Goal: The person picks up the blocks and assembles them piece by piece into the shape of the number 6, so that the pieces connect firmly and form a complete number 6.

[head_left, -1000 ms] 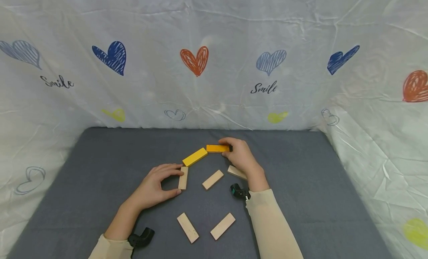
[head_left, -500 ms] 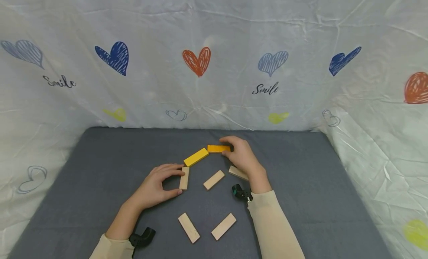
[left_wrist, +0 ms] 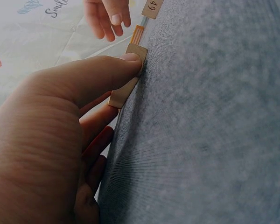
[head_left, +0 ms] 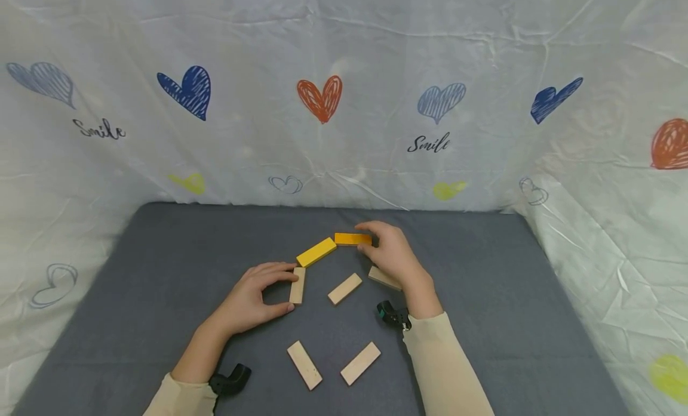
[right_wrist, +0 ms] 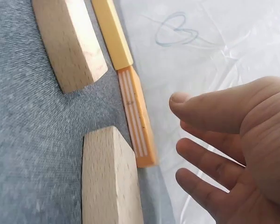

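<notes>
Since 1 second ago our right hand (head_left: 392, 255) has loosened off the orange block (head_left: 352, 239), fingers relaxed; our left hand (head_left: 252, 296) keeps pinching a plain block (head_left: 297, 285) mid-bench.

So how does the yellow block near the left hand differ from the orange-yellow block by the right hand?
The lighter yellow wooden block lies diagonally with no hand on it; the darker orange-yellow wooden block lies level, with the right hand at its end. Both are flat, similar in size, and meet end to end on the grey mat.
</notes>
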`<action>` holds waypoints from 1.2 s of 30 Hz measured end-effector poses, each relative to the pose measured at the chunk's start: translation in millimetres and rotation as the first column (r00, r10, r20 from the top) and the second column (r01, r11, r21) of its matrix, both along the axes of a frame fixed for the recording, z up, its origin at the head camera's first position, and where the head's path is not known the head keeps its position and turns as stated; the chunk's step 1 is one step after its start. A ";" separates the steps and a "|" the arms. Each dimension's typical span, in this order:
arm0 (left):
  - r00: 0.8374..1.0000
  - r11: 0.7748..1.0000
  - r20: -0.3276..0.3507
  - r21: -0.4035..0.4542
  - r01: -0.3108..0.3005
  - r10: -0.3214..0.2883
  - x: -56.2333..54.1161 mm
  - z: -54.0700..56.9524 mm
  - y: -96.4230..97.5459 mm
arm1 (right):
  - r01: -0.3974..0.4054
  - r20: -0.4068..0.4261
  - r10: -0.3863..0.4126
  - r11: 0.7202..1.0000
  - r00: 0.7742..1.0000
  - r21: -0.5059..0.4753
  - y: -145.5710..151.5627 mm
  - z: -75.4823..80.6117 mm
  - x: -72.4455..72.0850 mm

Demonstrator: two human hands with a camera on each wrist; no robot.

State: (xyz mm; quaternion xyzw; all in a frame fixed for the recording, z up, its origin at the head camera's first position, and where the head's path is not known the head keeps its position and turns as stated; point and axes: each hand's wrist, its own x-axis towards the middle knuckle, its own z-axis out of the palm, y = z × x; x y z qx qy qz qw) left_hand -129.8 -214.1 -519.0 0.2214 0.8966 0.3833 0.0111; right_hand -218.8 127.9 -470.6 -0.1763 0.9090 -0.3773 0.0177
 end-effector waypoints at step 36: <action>1.000 1.000 -0.002 -0.005 -0.002 0.002 -1.1 -5.1 -0.9 | -0.292 0.277 0.332 0.940 0.902 -0.176 14.3 -15.7 26.3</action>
